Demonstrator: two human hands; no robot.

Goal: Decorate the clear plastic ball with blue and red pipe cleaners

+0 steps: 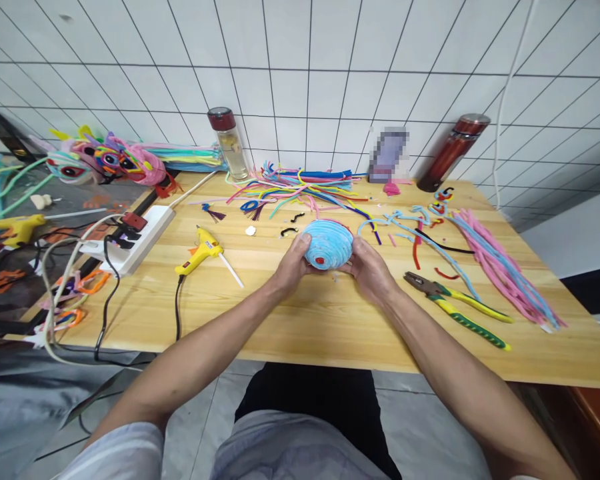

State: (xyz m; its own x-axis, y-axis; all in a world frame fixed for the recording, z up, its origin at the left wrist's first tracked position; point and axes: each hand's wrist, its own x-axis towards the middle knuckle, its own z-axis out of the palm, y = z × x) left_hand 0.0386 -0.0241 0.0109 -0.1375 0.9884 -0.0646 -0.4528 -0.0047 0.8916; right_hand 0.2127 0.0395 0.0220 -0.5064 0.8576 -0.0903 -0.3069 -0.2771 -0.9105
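Between my two hands is a light blue ball (330, 241) wound from pipe cleaners, with a small red spot low on its near side. My left hand (300, 257) grips it from the left, the thumb on top. From the right, my right hand (367, 260) closes on the same ball; its lower fingers are partly hidden. Past the ball lie small black curled pieces (290, 231). A pair of pliers (447, 297) with yellow-green handles lies to the right of my right hand, its handles spread.
A yellow glue gun (203, 250) and a white power strip (145, 240) with cables lie left. Loose pipe cleaners (305, 183), a glass bottle (233, 150) and a red thermos (453, 153) line the back. Pink and blue pipe cleaners (505, 267) lie right.
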